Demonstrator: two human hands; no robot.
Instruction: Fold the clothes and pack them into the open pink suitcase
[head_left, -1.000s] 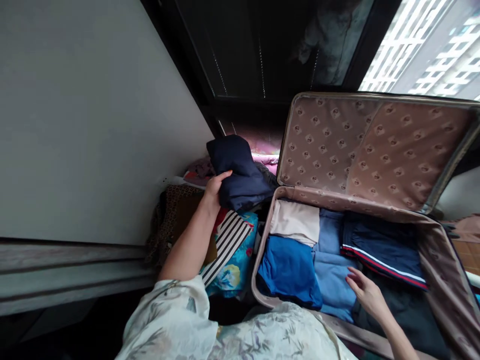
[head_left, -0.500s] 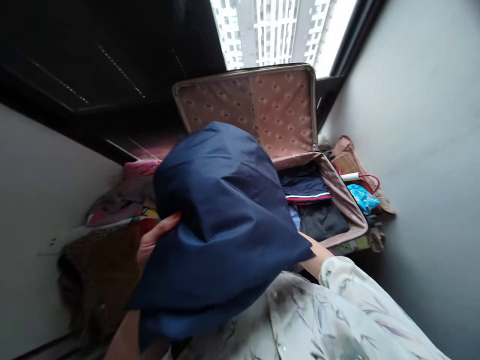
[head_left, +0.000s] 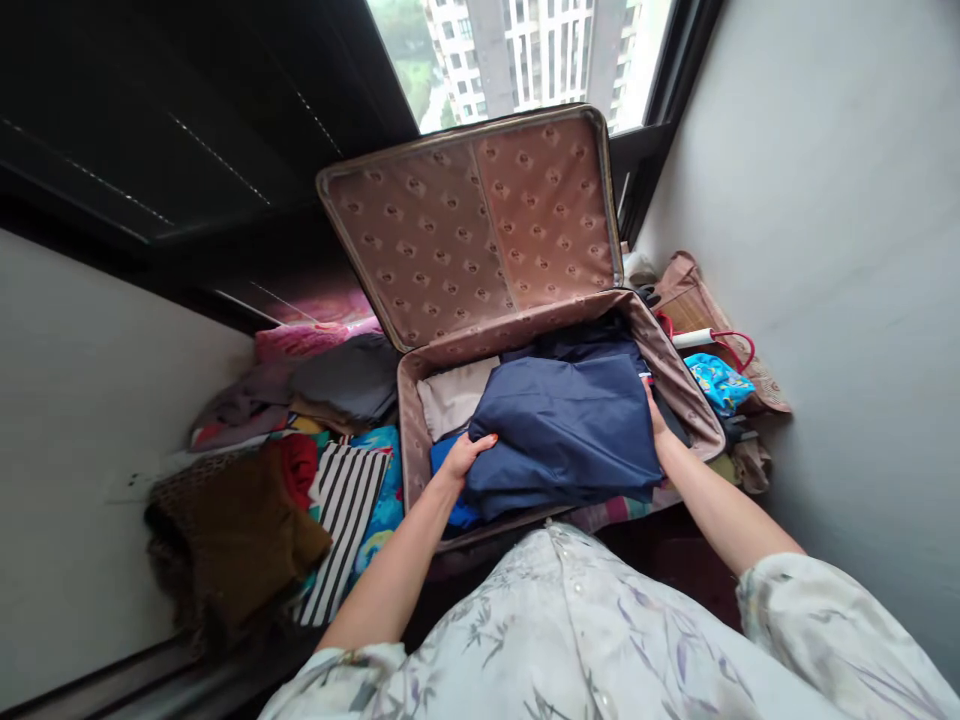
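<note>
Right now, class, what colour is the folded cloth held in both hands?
Dark navy blue cloth, clearest in the head view.

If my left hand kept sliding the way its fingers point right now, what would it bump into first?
Your left hand points right, across the suitcase, already gripping the navy garment's left edge. Going on, it would press straight into that folded fabric. Beyond it, your right hand holds the far edge, though depth is unclear.

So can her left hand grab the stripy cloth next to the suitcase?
Probably yes. The striped cloth lies uncovered just left of the suitcase, close to the left hand, but that hand now grips the navy garment.
</note>
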